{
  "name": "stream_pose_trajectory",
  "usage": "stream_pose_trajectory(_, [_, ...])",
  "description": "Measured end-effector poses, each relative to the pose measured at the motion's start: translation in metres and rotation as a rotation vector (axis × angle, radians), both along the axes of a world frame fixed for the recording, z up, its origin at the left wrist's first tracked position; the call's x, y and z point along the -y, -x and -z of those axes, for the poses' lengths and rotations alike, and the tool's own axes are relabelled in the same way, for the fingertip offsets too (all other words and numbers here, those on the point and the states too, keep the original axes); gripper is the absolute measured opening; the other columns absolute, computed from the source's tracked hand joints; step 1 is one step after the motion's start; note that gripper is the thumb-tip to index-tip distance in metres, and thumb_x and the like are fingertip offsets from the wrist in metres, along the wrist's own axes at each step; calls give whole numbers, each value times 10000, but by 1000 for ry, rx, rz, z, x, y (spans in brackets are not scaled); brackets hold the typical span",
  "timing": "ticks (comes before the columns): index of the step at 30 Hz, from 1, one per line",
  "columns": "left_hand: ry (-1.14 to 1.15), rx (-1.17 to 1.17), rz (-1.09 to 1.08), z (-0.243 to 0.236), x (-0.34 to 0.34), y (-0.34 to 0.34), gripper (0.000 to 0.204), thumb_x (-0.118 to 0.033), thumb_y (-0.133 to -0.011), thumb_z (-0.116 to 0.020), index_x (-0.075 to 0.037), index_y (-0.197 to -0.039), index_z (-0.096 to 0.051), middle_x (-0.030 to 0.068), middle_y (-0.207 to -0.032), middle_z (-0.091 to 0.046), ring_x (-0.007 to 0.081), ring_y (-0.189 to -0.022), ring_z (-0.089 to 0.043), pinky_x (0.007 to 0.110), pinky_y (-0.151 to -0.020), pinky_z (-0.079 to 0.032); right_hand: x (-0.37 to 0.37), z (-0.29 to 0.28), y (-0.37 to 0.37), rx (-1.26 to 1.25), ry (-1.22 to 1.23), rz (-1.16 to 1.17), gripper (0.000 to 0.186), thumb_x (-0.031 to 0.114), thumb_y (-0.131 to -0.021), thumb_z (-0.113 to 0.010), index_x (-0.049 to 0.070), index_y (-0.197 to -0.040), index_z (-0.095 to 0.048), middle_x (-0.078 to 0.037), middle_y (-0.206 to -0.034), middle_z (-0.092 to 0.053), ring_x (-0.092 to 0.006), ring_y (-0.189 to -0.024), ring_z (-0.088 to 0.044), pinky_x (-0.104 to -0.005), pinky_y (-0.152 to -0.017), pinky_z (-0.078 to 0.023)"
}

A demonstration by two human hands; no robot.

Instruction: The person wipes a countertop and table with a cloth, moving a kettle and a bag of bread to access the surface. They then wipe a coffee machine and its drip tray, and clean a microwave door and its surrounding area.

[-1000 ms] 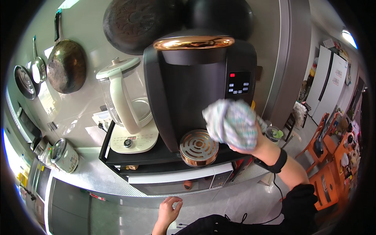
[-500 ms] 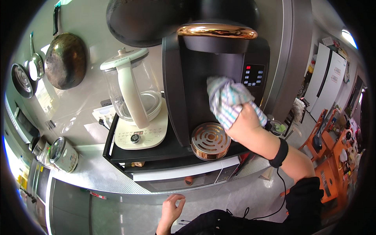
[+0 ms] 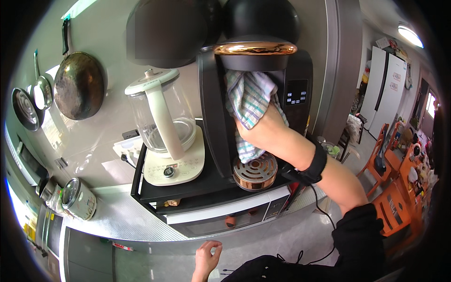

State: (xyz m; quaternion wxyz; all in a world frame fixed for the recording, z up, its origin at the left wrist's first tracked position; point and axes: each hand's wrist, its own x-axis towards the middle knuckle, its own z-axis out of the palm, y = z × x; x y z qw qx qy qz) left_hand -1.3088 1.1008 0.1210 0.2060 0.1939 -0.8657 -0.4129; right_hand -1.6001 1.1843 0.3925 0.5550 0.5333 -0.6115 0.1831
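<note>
My right hand (image 3: 253,129) grips a checked cloth (image 3: 251,96) in white, purple and teal. The hand reaches into the recess of a tall black drinks machine (image 3: 213,108) with a gold-coloured band, and the cloth is up under its head; most of the fingers are hidden by the cloth. One end of the cloth hangs down to the round slotted drip tray (image 3: 256,171). Low in front, away from the machine, my left hand (image 3: 207,258) is held with its fingers curled in, and nothing shows in it.
Left of the machine, a glass kettle (image 3: 162,117) with a cream handle stands on its base. Both are on a black rack (image 3: 188,187) above a microwave (image 3: 221,221). Pans (image 3: 80,84) hang on the wall. A lidded pot (image 3: 79,197) sits on the left counter; orange chairs (image 3: 394,207) stand at right.
My right hand has moved the cloth left and deeper into the machine's recess, away from the button panel. Fewer panel lights show. My left hand keeps about the same pose.
</note>
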Motion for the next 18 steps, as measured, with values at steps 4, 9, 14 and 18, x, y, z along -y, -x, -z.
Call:
stream_pose_trajectory(4, [-4,-22,5,2,-2,-4,91,-127,-785,-648,-58,-839,-669,82,-818,-664,254,-686,-627,332,-595,-478,-1,20,-6,231,-104,72,456,113,-725,-548,-20,-1161,-541,-230,-1180,-548,-389,-1104,-524,-473,-988,-376])
stream_pose_trajectory(9, [2,-8,-21,3,-3,-13,89,-125,-783,-647,-60,-841,-671,82,-799,-660,235,-629,-615,323,-546,-466,-44,35,-24,550,-398,-18,421,15,-744,-536,-15,-1164,-525,-222,-1165,-554,-348,-1072,-549,-362,-917,-457])
stream_pose_trajectory(14, [32,-13,1,4,0,-17,94,-131,-781,-650,-60,-840,-673,83,-788,-659,230,-618,-615,323,-547,-466,-46,14,-39,454,-270,-337,644,-77,-748,-519,19,-1361,-347,-258,-1267,-470,-394,-1153,-486,-372,-954,-439])
stream_pose_trajectory(18, [7,7,-2,5,1,-16,99,-135,-783,-649,-60,-841,-675,85,-784,-659,238,-661,-633,324,-584,-483,-2,-4,-34,490,-14,-502,730,-83,-767,-451,53,-1444,-215,-264,-1400,-329,-404,-1270,-373,-388,-1029,-362])
